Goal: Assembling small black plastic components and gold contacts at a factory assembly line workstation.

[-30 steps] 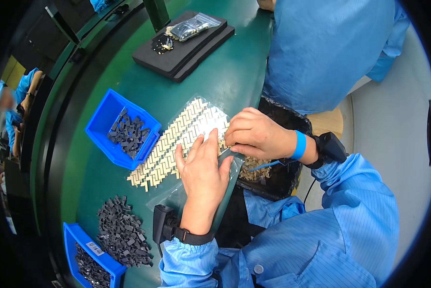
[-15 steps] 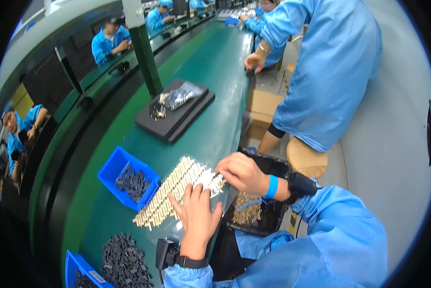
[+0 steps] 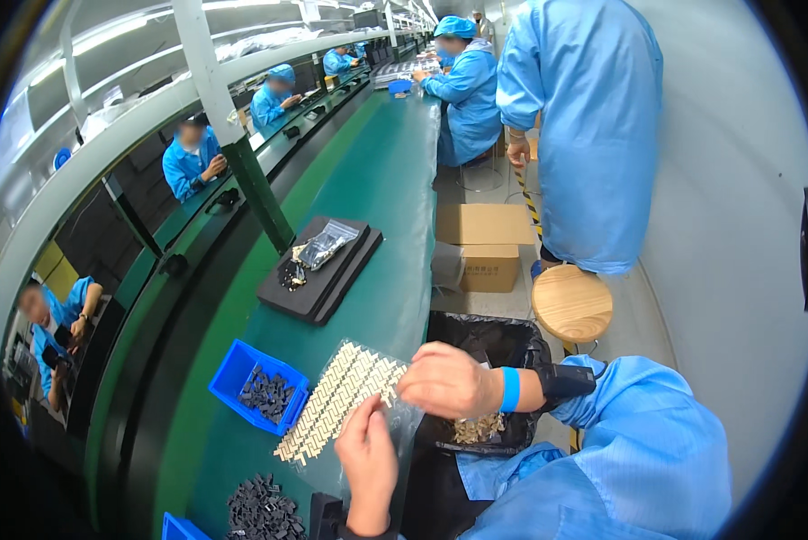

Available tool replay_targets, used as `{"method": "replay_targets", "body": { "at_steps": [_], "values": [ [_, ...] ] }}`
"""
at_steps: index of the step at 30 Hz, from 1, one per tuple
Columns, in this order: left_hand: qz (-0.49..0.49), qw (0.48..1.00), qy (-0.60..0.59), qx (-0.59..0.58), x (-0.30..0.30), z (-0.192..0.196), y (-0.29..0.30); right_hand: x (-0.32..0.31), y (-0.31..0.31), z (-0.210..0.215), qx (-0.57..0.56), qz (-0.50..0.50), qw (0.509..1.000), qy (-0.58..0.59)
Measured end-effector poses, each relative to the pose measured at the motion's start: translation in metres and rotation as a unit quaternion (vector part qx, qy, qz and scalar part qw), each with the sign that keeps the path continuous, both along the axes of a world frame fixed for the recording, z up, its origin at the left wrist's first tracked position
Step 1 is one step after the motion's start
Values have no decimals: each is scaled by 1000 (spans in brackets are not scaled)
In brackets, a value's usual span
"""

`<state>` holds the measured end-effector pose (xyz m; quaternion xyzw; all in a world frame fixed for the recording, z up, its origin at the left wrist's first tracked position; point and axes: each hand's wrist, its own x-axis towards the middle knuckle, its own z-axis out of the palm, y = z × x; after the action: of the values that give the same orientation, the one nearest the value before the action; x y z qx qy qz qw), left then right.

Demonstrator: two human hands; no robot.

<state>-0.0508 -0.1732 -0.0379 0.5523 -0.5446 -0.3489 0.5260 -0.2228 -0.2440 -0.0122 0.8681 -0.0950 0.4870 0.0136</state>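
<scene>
A sheet of small cream-coloured strips (image 3: 332,405), laid in a herringbone pattern on clear film, lies on the green bench top. Beside its near right edge is my left hand (image 3: 369,459), fingers drawn together and tips at the strips; whatever they may pinch is too small to tell. My right hand (image 3: 449,382) hovers off the sheet's right corner with curled fingers, and their grip is hidden. Left of the sheet stands a blue bin (image 3: 235,371) holding small black plastic parts (image 3: 266,394). A loose heap of similar black parts (image 3: 264,510) lies nearer me.
A black-lined waste bin (image 3: 523,337) with cream scraps (image 3: 478,428) sits below my right forearm. Beyond it are a wooden stool (image 3: 572,304), a cardboard box (image 3: 489,270) and a standing person (image 3: 584,135). Black foam slabs (image 3: 321,290) carry a plastic bag (image 3: 328,244).
My left hand has gone from spread flat on the sheet to fingers together at its edge. The standing person has straightened and drawn the arm back from the bench. My view has tilted up.
</scene>
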Motion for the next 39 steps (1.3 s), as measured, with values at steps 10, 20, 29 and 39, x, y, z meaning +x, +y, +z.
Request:
{"method": "replay_targets", "body": {
  "at_steps": [10,20,29,39],
  "values": [
    [-134,887,379,228,28,54,122,52,57,10,-3,332,943,-39],
    [7,879,424,220,17,48,169,73,78,14,-3,430,899,-86],
    [25,946,305,106,-6,9,156,58,67,2,212,362,900,123],
    [250,956,128,-85,-4,7,192,98,102,2,237,397,876,141]
  ]
}}
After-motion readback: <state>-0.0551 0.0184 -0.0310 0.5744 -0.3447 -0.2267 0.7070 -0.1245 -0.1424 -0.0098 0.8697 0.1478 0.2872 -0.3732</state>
